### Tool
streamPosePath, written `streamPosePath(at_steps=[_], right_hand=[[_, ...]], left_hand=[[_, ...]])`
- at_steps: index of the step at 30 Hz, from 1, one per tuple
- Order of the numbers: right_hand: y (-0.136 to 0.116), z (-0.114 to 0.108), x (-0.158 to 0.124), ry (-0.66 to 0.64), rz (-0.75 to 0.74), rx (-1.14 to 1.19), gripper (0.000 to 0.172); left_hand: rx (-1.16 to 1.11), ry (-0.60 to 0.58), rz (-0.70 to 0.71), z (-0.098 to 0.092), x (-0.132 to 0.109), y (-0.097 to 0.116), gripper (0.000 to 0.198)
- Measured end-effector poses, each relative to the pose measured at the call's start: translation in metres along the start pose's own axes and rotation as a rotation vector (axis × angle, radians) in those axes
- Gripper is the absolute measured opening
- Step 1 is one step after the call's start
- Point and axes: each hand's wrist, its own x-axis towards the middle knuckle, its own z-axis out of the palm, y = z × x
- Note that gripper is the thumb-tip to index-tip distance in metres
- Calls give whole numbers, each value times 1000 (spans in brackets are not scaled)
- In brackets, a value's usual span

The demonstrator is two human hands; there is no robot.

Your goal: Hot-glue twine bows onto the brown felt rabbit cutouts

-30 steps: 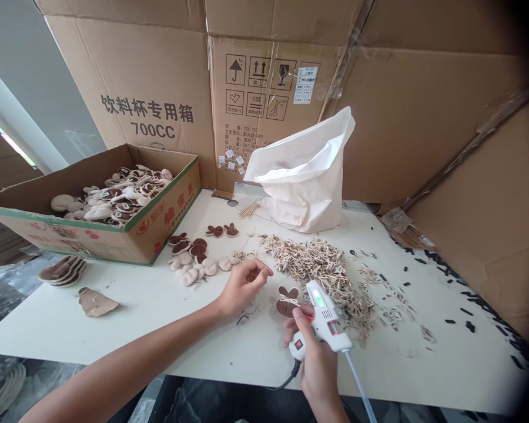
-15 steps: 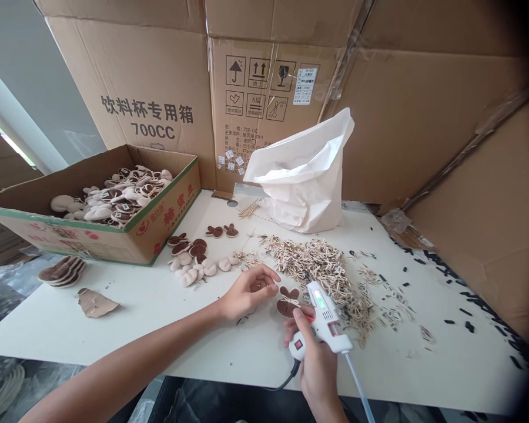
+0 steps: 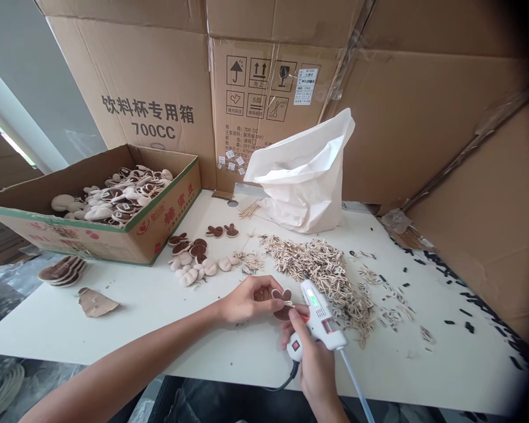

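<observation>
A small brown bunny-shaped felt piece (image 3: 282, 295) with a cream bow is between my two hands above the white table. My left hand (image 3: 251, 301) pinches it from the left, thumb over the bow. My right hand (image 3: 315, 358) is wrapped round a white glue gun (image 3: 320, 314) with a lit green display, its fingers close to the lower right of the felt piece. The gun's red switch block hangs below on a black cord. Just behind the gun lies a heap of small cream bows (image 3: 321, 270).
An open carton (image 3: 141, 238) at the left holds many bunny pieces. More brown and cream pieces (image 3: 209, 267) lie mid-table. A white bag (image 3: 308, 188) stands at the back before cardboard walls. Felt ovals (image 3: 62, 273), a cardboard scrap (image 3: 96, 302) and black bits lie about.
My left hand has moved slightly right and closed on the bunny piece. The glue gun and my right hand have shifted a little to the left.
</observation>
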Motion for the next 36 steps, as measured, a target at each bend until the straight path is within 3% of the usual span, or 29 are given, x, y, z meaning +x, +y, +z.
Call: streamPosePath(at_steps=[9, 18, 22, 36], right_hand=[[2, 0, 0, -20, -32, 7, 41], [-8, 3, -6, -54, -90, -1, 35], [-8, 1, -7, -65, -54, -78, 40], [-6, -4, -8, -104, 20, -175, 49]], left_hand=[[-26, 55, -23, 1, 1, -2, 32], [-46, 430, 54, -4, 6, 1, 39], [-44, 521, 52, -6, 7, 9, 47], [-39, 575, 107, -2, 9, 9, 50]])
